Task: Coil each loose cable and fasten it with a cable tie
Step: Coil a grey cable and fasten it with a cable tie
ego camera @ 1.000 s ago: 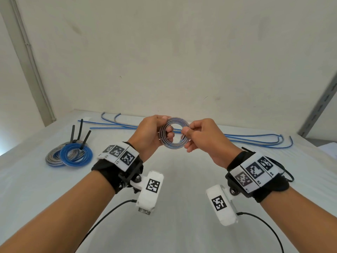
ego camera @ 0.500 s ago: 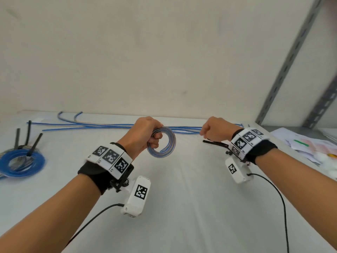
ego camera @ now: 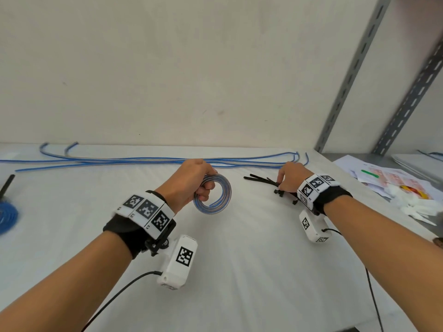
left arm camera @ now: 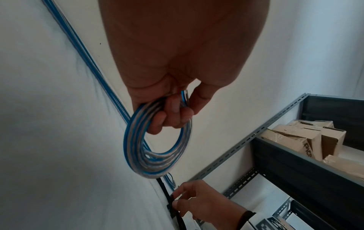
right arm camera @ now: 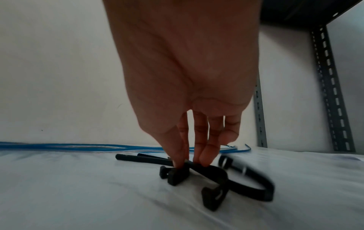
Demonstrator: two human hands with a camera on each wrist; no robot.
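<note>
My left hand (ego camera: 195,180) grips a blue-and-clear coiled cable (ego camera: 221,196) above the white table (ego camera: 251,259); in the left wrist view the fingers curl through the coil (left arm camera: 138,149). My right hand (ego camera: 288,177) reaches down to a small pile of black cable ties (ego camera: 263,180) on the table at the right. In the right wrist view its thumb and fingers (right arm camera: 206,153) pinch one black tie (right arm camera: 195,167) from that pile. Several loose blue cables (ego camera: 143,160) lie straight along the back wall.
A tied blue coil (ego camera: 7,215) lies at the far left edge with a black tie end (ego camera: 6,184) sticking up. A grey slotted shelf frame (ego camera: 350,73) stands at the right, with papers and white scraps (ego camera: 393,180) beside the table.
My right hand let go of the coil and moved right and down onto the black ties. The left hand kept the coil and lowered slightly. The view turned to the right.
</note>
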